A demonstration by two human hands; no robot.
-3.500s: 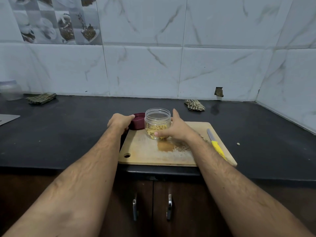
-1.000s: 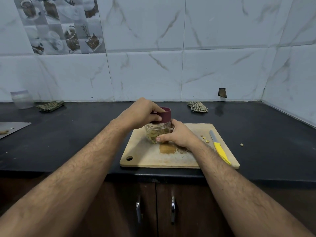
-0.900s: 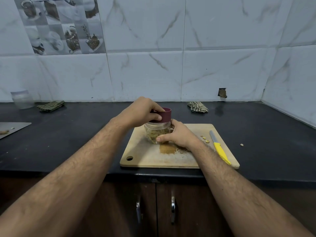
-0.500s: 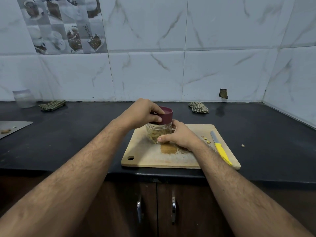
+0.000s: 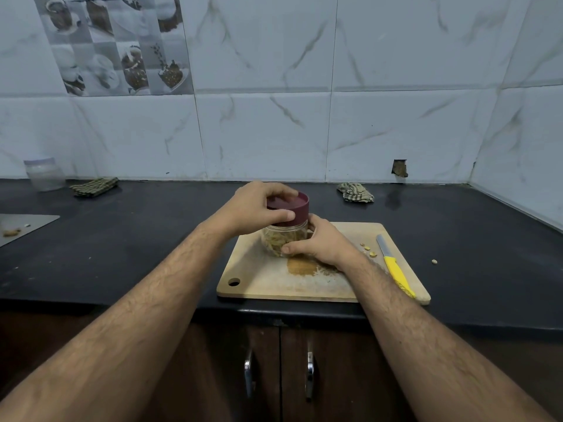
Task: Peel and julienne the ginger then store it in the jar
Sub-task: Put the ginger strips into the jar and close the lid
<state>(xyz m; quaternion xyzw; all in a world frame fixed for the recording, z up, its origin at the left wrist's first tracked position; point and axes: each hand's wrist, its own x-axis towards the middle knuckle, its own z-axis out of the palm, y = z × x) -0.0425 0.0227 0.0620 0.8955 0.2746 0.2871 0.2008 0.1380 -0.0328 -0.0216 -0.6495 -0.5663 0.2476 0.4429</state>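
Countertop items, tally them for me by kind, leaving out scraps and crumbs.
Jars: 2, the ginger jar with maroon lid, and a clear jar at far left.
Folded cloths: 2.
Cutting boards: 1.
Knives: 1.
Metal sheets: 1.
Total: 7.

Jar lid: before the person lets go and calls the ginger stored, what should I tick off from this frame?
1. Maroon lid sits on the clear jar: ok, it covers the mouth.
2. Lid screwed fully tight: cannot tell.
3. Left hand grips the lid: ok, fingers curl over its top and the thumb lies on its side.
4. Right hand steadies the jar: ok, fingers wrap its lower wall.
5. Julienned ginger is inside: ok, pale strips show through the wall.
6. Cutting board cleared: not ok, a brown residue patch, a few small bits and the yellow-handled knife lie on it.
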